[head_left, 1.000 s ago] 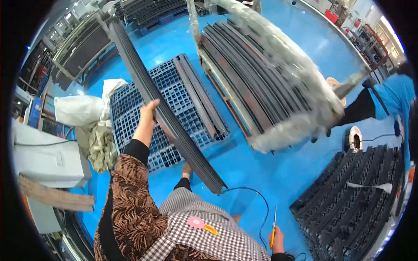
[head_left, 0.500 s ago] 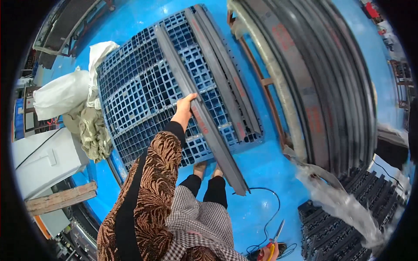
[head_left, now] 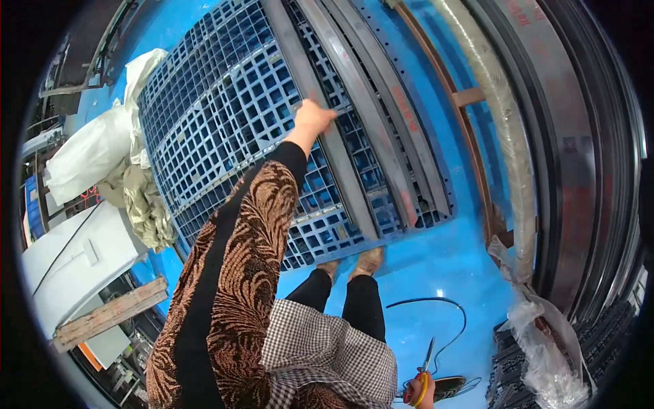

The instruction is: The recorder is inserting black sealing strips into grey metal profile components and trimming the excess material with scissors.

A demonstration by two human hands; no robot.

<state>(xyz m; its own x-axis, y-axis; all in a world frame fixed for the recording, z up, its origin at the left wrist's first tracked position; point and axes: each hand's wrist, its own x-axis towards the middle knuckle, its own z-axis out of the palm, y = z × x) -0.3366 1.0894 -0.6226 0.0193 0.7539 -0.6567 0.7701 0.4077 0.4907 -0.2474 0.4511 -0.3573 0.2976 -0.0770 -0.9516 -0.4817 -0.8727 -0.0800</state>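
My left hand (head_left: 312, 120) reaches forward in a brown patterned sleeve and grips a long grey metal strip (head_left: 340, 177). The strip lies flat on a blue plastic grid pallet (head_left: 218, 116), beside two similar strips (head_left: 395, 136) to its right. At the lower edge, my right hand (head_left: 413, 391) is closed on yellow-handled scissors (head_left: 426, 361), blades pointing up. My feet (head_left: 354, 264) stand at the pallet's near edge on the blue floor.
A big stack of dark curved strips (head_left: 579, 157) on a wooden frame fills the right, with bunched clear plastic film (head_left: 518, 170) along it. White sacks (head_left: 95, 150), a white box (head_left: 75, 266) and a wooden plank (head_left: 109, 312) sit left. A black cable (head_left: 443, 307) loops on the floor.
The long strip was held up at an angle; now it lies flat on the blue pallet with my left hand still on it. The view has tipped down toward the pallet.
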